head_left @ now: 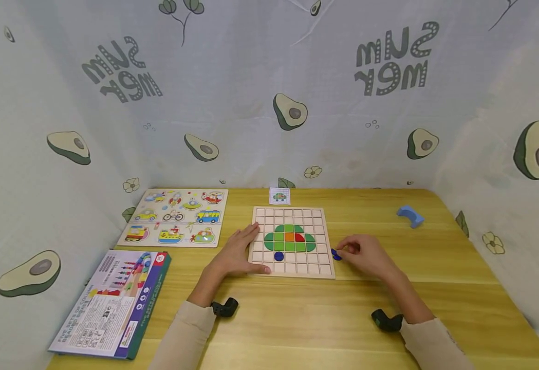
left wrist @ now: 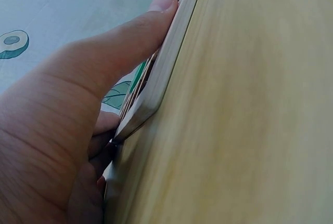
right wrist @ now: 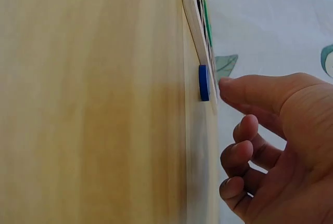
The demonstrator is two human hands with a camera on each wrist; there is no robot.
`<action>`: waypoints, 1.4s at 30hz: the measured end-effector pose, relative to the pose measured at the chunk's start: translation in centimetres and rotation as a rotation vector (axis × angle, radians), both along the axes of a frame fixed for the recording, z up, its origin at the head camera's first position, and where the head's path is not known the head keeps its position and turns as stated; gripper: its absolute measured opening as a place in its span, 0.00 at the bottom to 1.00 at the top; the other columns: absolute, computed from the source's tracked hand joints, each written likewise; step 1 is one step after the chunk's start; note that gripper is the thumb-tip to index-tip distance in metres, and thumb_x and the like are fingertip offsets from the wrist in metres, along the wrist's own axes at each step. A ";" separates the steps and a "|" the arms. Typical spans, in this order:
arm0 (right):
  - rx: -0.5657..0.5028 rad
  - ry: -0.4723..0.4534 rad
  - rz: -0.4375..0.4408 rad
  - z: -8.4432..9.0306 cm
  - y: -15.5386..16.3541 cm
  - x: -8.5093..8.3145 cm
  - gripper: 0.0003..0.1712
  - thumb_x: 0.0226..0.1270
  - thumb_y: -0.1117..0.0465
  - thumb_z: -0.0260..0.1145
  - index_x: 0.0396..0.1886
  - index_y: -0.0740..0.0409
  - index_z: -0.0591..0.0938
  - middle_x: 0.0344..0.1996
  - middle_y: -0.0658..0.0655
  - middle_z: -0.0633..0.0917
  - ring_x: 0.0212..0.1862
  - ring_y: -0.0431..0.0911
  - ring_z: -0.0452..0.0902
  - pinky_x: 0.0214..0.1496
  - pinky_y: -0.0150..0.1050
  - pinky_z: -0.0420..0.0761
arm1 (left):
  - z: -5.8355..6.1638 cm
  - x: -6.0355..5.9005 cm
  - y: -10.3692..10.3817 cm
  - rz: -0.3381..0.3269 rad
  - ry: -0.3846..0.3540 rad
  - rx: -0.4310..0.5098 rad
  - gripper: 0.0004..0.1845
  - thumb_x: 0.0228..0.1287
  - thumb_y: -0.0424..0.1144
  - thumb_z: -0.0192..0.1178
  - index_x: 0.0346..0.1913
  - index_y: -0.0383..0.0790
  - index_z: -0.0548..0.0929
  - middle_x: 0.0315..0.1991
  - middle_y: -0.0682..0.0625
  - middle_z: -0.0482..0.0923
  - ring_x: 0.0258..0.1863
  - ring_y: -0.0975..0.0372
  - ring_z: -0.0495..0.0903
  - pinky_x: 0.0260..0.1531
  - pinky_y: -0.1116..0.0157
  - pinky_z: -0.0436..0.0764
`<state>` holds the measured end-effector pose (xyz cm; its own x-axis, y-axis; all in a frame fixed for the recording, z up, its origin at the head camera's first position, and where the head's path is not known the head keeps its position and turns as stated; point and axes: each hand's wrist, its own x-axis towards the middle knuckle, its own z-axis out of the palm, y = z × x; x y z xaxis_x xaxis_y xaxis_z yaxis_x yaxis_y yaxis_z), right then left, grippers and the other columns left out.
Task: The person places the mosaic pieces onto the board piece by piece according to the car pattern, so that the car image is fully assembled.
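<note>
A wooden grid board (head_left: 262, 216) lies on the table, bearing a shape of green pieces (head_left: 279, 237) with one orange square (head_left: 290, 237) and a red piece (head_left: 299, 238). Below them on the grid is a blue circle (head_left: 279, 256). My left hand (head_left: 237, 254) rests on the board's left side, its thumb (left wrist: 130, 37) along the front edge and its fingers spread. Just off the board's right edge lie loose blue pieces (head_left: 336, 254). Over them is my right hand (head_left: 364, 255); its thumb tip (right wrist: 226, 84) shows a small gap from a blue piece (right wrist: 203, 83).
Behind the board is a small picture card (head_left: 279, 196). To the left lie a vehicle puzzle board (head_left: 172, 216) and a boxed bead set (head_left: 107, 303). A blue arched block (head_left: 410, 216) sits at the back right. A printed cloth (head_left: 251, 128) surrounds the table.
</note>
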<state>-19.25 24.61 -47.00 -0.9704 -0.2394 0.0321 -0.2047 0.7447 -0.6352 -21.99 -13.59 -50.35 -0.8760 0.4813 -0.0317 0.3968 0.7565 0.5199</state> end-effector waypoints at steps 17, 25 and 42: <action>0.044 -0.028 -0.048 -0.6 0.3 -1.1 0.09 0.70 0.54 0.71 0.38 0.56 0.89 0.24 0.50 0.76 0.29 0.44 0.68 0.31 0.34 0.66 | 0.0 0.1 0.3 -0.001 0.001 -0.003 0.65 0.48 0.70 0.72 0.83 0.41 0.54 0.85 0.53 0.46 0.84 0.56 0.47 0.84 0.53 0.45; 0.052 -0.048 -0.020 0.2 0.6 -0.9 0.13 0.70 0.51 0.72 0.39 0.57 0.88 0.25 0.51 0.77 0.30 0.44 0.68 0.31 0.34 0.67 | 0.3 0.2 0.2 -0.016 0.009 0.024 0.65 0.48 0.68 0.74 0.83 0.39 0.54 0.85 0.50 0.47 0.84 0.54 0.47 0.84 0.50 0.45; 0.063 -0.029 -0.027 -0.2 1.4 -1.7 0.11 0.74 0.57 0.67 0.43 0.60 0.90 0.30 0.52 0.83 0.32 0.44 0.71 0.33 0.35 0.71 | 0.3 0.2 0.1 -0.006 0.007 0.019 0.65 0.48 0.69 0.74 0.83 0.40 0.54 0.85 0.51 0.47 0.84 0.55 0.48 0.84 0.51 0.45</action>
<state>-20.95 25.98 -47.25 -0.9768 -0.2137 -0.0109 -0.1659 0.7885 -0.5923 -21.74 -13.54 -50.02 -0.8732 0.4872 -0.0159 0.4054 0.7439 0.5313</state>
